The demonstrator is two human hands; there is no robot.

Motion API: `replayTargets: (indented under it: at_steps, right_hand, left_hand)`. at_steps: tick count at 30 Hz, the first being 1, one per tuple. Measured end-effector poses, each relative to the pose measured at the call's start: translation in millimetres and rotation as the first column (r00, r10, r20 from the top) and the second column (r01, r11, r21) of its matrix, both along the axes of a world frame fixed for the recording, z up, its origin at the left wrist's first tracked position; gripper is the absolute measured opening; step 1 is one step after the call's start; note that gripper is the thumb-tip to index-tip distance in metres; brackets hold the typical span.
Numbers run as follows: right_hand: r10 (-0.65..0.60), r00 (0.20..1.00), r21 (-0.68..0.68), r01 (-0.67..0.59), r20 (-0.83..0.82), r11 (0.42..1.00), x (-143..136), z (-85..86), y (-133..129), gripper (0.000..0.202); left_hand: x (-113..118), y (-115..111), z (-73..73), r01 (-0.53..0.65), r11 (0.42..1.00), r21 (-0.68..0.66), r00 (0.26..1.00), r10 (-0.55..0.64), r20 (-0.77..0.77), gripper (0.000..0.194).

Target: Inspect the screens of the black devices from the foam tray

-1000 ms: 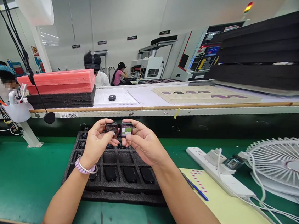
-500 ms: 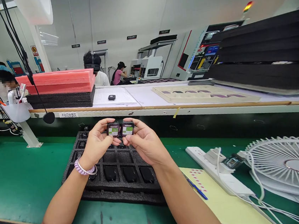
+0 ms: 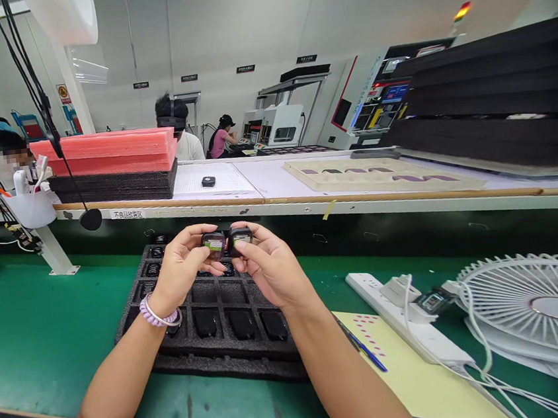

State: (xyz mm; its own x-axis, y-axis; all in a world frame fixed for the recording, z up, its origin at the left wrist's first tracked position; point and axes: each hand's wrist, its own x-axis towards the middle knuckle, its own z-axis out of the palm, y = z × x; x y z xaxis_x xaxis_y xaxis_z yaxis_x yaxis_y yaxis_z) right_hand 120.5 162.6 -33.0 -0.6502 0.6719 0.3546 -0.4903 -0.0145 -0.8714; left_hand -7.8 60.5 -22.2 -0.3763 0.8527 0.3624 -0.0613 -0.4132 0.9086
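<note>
At the centre of the frame, a worker's left hand (image 3: pixel 178 267) and right hand (image 3: pixel 268 268) are raised together above a black foam tray (image 3: pixel 176 365) on the green bench mat (image 3: pixel 42 327). The left hand pinches a small dark module (image 3: pixel 213 244) between thumb and fingertips; the piece sits at the hand's upper right edge, its green-labelled face turned toward the camera. The right hand pinches a second module (image 3: pixel 240 239) the same way, at its upper left edge, so that the two pieces sit side by side, just about touching, between the two hands. Both pieces are held clear of the tray, over its far half.

Three more dark pieces lie in the tray's near row of pockets, below the wrists. A lilac coiled band circles the left wrist (image 3: pixel 158 316). To the lower right, a yellow sheet (image 3: pixel 417 381) lies under the right forearm with a blue pen (image 3: pixel 366 353) on it, beside a white power strip (image 3: pixel 405 325) and a white fan (image 3: pixel 544 314) lying flat. On the shelf behind, pink foam slabs (image 3: pixel 113 153) are stacked on black ones at upper left, and a lone dark piece (image 3: pixel 208 182) rests on a white sheet. Other workers sit in the background.
</note>
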Motion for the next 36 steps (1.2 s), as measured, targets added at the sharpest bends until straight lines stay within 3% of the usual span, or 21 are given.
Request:
replayTargets:
  at_steps: [17,28,36]
  right_hand:
    - [0.056,0.998,0.021,-0.056,0.001,0.998,3.4,4.3,-2.7,0.043]
    - [-0.013,1.000,0.043,0.013,0.016,0.999,1.1,0.5,-0.7,0.045]
    - [0.022,0.999,0.051,-0.024,0.034,0.998,4.5,3.9,-3.0,0.045]
  left_hand:
    - [-1.0,-1.5,0.1,-0.014,0.999,0.031,1.000,0.014,-0.014,0.037]
    - [1.1,-1.0,0.1,-0.017,1.000,0.005,0.999,0.017,-0.042,0.043]
    - [-0.1,0.5,-1.9,-0.027,0.999,0.031,0.999,0.028,-0.045,0.041]
